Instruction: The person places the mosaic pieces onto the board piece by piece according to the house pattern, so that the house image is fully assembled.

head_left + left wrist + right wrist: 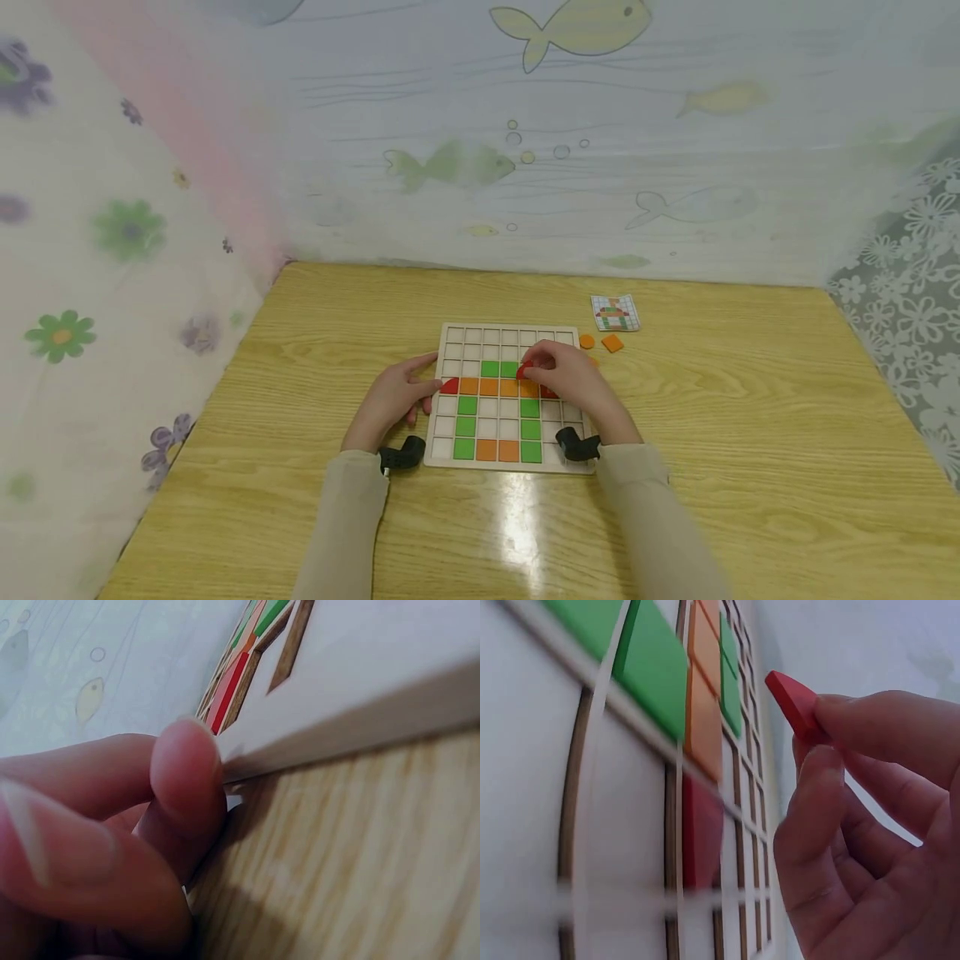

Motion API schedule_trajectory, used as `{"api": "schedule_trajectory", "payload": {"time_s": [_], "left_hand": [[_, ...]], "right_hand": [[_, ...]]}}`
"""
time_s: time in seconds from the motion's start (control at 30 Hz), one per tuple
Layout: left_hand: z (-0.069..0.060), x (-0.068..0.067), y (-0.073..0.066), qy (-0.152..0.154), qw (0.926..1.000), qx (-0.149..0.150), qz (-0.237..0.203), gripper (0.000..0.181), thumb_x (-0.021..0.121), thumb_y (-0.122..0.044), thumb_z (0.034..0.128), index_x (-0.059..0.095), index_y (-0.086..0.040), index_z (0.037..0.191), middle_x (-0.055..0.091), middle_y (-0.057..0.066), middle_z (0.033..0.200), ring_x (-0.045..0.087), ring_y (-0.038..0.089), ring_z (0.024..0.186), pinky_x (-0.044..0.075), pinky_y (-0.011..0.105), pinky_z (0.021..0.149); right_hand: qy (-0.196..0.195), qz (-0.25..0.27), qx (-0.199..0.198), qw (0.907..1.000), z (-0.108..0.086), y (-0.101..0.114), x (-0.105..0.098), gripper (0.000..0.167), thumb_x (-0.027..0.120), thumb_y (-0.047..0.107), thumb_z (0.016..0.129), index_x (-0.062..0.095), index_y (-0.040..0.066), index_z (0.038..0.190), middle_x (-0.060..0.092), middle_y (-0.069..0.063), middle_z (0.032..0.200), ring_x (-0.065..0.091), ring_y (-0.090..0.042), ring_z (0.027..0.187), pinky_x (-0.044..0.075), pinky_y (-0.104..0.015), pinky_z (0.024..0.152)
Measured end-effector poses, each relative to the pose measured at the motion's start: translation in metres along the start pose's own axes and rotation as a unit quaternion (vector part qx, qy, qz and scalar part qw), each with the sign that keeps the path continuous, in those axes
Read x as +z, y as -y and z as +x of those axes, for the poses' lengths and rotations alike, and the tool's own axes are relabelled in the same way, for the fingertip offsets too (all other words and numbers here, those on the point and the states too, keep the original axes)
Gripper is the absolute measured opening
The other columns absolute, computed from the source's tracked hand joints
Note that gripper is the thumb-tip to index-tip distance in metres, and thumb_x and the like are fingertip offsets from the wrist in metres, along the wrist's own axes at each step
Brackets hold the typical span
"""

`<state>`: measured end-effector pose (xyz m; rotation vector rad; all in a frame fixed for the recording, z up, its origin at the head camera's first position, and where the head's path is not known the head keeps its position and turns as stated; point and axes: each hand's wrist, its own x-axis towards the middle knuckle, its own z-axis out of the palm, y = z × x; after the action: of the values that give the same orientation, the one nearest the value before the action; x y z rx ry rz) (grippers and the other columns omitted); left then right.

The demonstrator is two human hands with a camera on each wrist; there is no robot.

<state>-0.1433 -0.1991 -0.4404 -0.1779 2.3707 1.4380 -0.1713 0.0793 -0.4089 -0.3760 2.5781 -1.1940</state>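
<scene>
A square wooden grid board (pixel 487 407) carries green, orange and red pieces. Between thumb and fingers, my right hand (pixel 572 379) pinches a red piece with a curved edge (pixel 799 709), raised off the board. Another red piece (pixel 700 832) sits in a cell below that hand, beside the orange row. At the board's left edge, next to a red quarter-round piece (pixel 449 386), is my left hand (pixel 393 400). Its fingers are loosely bent, and a fingertip (pixel 187 757) touches the board's side in the left wrist view. Part of the board's right side is hidden by my right hand.
A small pattern card (pixel 615 313) lies behind the board to the right. Near it are a loose orange disc (pixel 587 342) and an orange square (pixel 612 343); another orange piece is partly hidden. The wooden table (pixel 360 308) meets fish-printed walling at the back.
</scene>
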Motion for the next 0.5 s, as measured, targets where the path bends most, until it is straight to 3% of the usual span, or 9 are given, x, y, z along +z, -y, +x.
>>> {"api": "schedule_trajectory", "payload": {"time_s": [0.5], "left_hand": [[-0.001,0.0,0.001,0.004,0.9999,-0.004,-0.011,0.048,0.063,-0.032,0.0832,0.044,-0.039,0.127,0.06,0.013,0.061,0.041,0.017,0.036,0.04,0.03,0.038]], "right_hand": [[0.026,-0.006,-0.015,0.9995,0.039,0.027,0.033,0.011,0.062,0.021,0.084,0.064,0.018,0.094,0.06,0.005,0.087,0.054,-0.013,0.078,0.045,-0.03,0.071]]}}
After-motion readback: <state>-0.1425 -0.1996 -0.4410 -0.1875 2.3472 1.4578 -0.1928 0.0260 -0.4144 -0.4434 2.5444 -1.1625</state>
